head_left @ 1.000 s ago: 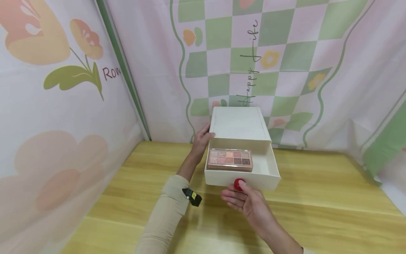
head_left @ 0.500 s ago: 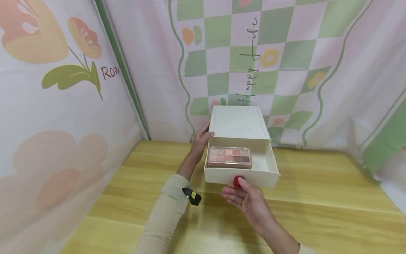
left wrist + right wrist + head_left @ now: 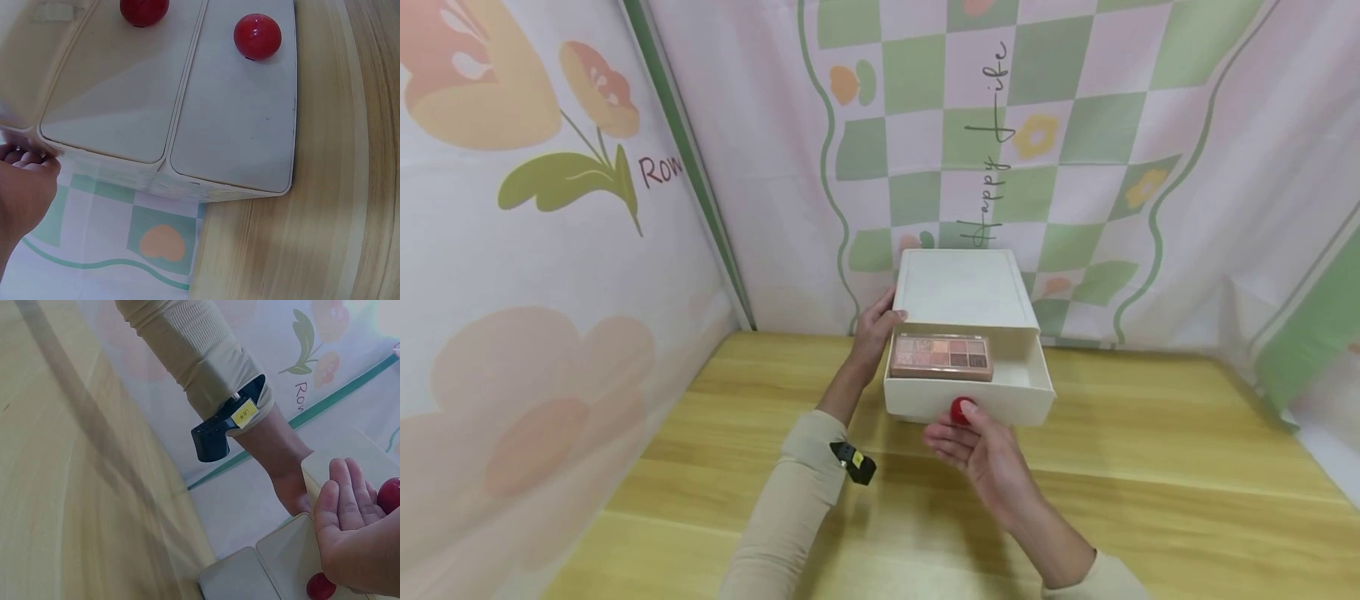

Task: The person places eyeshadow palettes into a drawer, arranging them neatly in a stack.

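Note:
A white drawer cabinet [image 3: 966, 287] stands toward the back of the table, its top drawer [image 3: 917, 398] partly pulled out. In that drawer lies a pink eyeshadow palette [image 3: 940, 357] under a clear lid, near the left side. My right hand [image 3: 992, 458] pinches the red round drawer knob [image 3: 959, 410], thumb in front and the other fingers stretched below and beside it. My left hand [image 3: 874, 333] holds the cabinet's left side, its thumb at the upper front corner; some of its fingers are hidden in the head view.
Below are shut drawers with red knobs [image 3: 257, 36], seen in the left wrist view. The cabinet stands on a wood-grain table [image 3: 760, 400], close to a printed curtain [image 3: 775, 167]. A black device [image 3: 853, 463] is strapped to the left sleeve.
My right hand has pushed the top drawer a little way in, away from me, and the palette has moved back with it. My left hand has stayed on the cabinet's side.

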The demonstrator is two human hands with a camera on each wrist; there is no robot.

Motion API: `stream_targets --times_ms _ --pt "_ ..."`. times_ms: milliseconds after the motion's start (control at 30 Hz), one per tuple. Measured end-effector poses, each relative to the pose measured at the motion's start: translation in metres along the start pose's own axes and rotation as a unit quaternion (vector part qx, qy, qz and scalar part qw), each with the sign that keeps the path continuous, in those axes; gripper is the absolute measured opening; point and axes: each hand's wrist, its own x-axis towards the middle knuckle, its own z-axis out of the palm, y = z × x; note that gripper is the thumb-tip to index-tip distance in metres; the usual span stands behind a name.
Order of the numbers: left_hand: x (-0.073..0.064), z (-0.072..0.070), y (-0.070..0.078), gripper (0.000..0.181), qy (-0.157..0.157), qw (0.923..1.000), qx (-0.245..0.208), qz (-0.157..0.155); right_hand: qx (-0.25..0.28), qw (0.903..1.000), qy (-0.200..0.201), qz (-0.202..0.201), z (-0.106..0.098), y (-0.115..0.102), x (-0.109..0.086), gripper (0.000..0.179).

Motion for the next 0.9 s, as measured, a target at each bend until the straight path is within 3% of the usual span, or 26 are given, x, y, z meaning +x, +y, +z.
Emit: stream_targets --times_ms 233,900 --pt "0.001 0.000 0.000 0.074 0.001 1.0000 -0.002 0.004 0.009 0.9997 0.023 0.003 0.000 -0.002 0.012 0.032" --pt "0.002 0.000 -0.003 0.076 -0.002 0.9999 -0.015 0.005 0.031 0.9987 0.041 0.007 -0.007 -0.008 0.044 0.036"
